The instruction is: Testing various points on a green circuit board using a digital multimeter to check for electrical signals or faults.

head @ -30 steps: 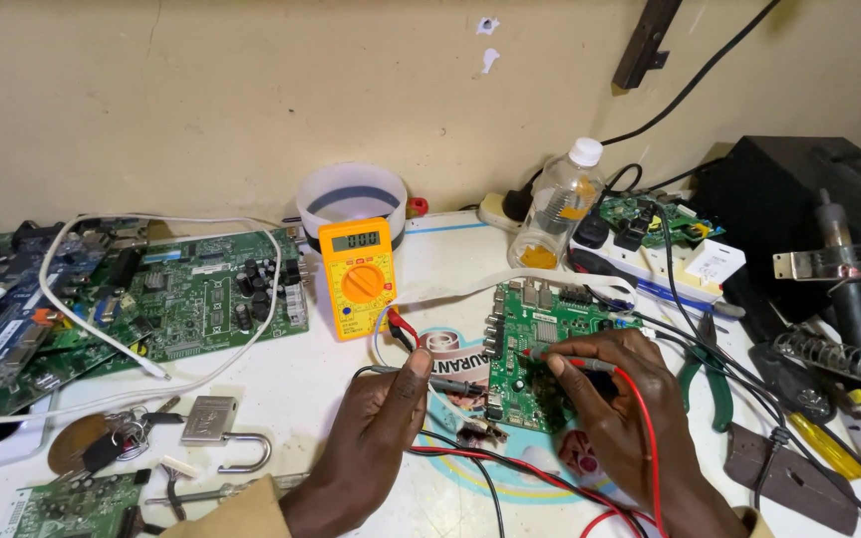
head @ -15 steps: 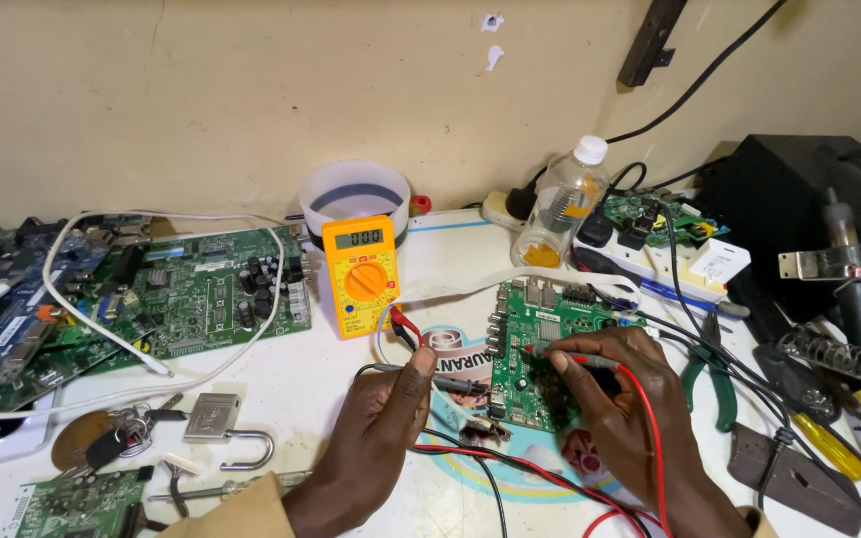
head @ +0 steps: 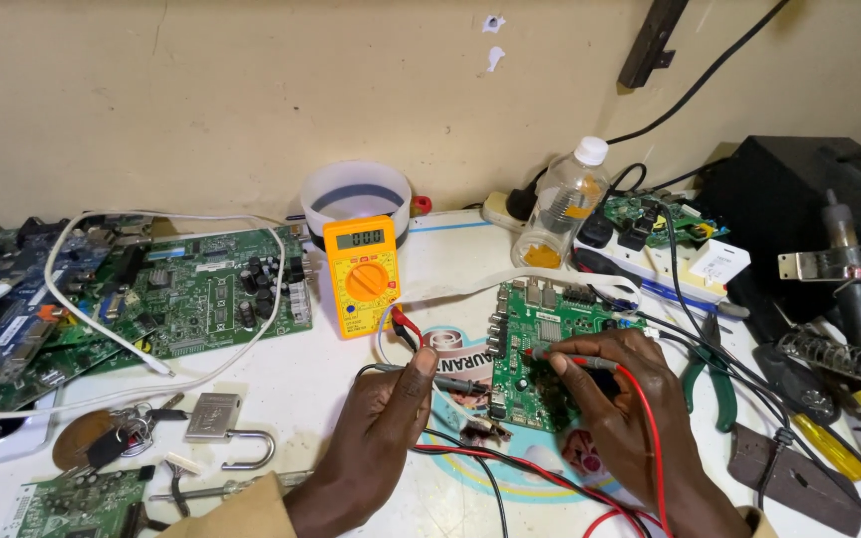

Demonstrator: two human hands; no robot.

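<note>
Circuit board [head: 548, 344] under right hand [head: 615, 399].

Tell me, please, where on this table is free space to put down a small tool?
The bare white table between the large green circuit board, the padlock and the left hand is free. A smaller patch lies behind the yellow multimeter. The right side, around the pliers, is crowded with cables.

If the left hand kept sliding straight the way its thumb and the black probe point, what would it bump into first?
The left hand holds the black probe aimed rightward. Straight on, it would probably first meet the near left edge of the small green circuit board, where the right hand holds the red probe. Depth is uncertain.
</note>
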